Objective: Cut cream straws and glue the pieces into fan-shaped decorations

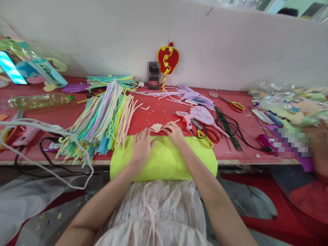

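Note:
A small cream fan-shaped piece of bent pipe cleaner [156,127] lies on the red tabletop, just past the edge of a yellow-green sheet [164,160]. My left hand [142,145] rests palm down on the sheet, slightly blurred, its fingers stretched toward the left end of the piece. At the right end, the fingertips of my right hand [175,131] are pinched together on the cream pipe cleaner, and a pale end sticks out beyond them. What sits exactly between those fingertips is partly hidden.
Pastel pipe cleaners [99,116] are heaped at left. A pink glue gun [187,118], yellow-handled scissors [205,138] and a lilac fan-shaped craft [202,115] lie at right. A red craft fan [168,59] stands by the wall. Another person's arm [320,150] shows far right.

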The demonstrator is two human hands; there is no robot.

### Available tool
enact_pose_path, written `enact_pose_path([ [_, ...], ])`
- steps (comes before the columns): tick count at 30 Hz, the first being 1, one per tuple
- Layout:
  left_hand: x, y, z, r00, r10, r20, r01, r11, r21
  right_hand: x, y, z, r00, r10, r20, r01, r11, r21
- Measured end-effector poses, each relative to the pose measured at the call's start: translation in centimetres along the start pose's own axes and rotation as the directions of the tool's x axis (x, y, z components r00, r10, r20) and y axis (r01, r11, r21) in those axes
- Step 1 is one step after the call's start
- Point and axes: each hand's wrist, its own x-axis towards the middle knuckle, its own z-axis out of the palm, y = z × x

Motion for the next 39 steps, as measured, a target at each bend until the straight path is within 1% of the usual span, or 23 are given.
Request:
enact_pose_path([
  [2,-1.8,1.2,0.2,0.998,0.008,0.068,-0.010,1.000,0.028,0.0,-0.3,-0.1,1.000,-0.008,-0.001,0.008,0.999,-0.043],
  [3,-2.3,1.6,0.3,0.996,0.007,0.084,-0.011,0.999,0.038,0.0,-0.5,-0.1,1.000,-0.016,0.002,0.016,0.998,-0.067],
  [5,-2.5,2.0,0.5,0.995,0.017,0.094,-0.021,0.999,0.049,0.1,-0.9,-0.2,0.999,-0.039,0.031,0.042,0.993,-0.107],
  [8,-1.7,1.9,0.5,0.995,0.032,0.089,-0.037,0.998,0.053,0.3,-1.1,-0.2,0.992,-0.072,0.103,0.086,0.987,-0.138],
  [11,-0.9,1.7,0.3,0.994,0.052,0.093,-0.056,0.997,0.045,0.4,-1.1,-0.2,0.986,-0.090,0.137,0.111,0.981,-0.161],
  [16,-0.6,1.7,0.1,0.991,0.079,0.107,-0.086,0.995,0.057,0.4,-0.9,-0.3,0.981,-0.117,0.152,0.144,0.974,-0.176],
  [26,0.2,1.1,-0.3,0.984,0.146,0.098,-0.154,0.986,0.070,0.4,-0.7,-0.3,0.976,-0.135,0.171,0.166,0.970,-0.180],
  [32,0.3,0.7,-0.2,0.981,0.169,0.090,-0.175,0.983,0.063,0.2,-1.8,-0.4,0.978,-0.121,0.168,0.161,0.955,-0.248],
  [36,0.4,0.5,-0.1,0.982,0.168,0.085,-0.173,0.984,0.048,0.1,-2.3,-0.5,0.959,-0.143,0.245,0.208,0.941,-0.266],
  [39,0.7,0.4,-0.2,0.979,0.180,0.091,-0.184,0.982,0.034,0.1,-2.1,-0.4,0.951,-0.126,0.282,0.211,0.933,-0.293],
])
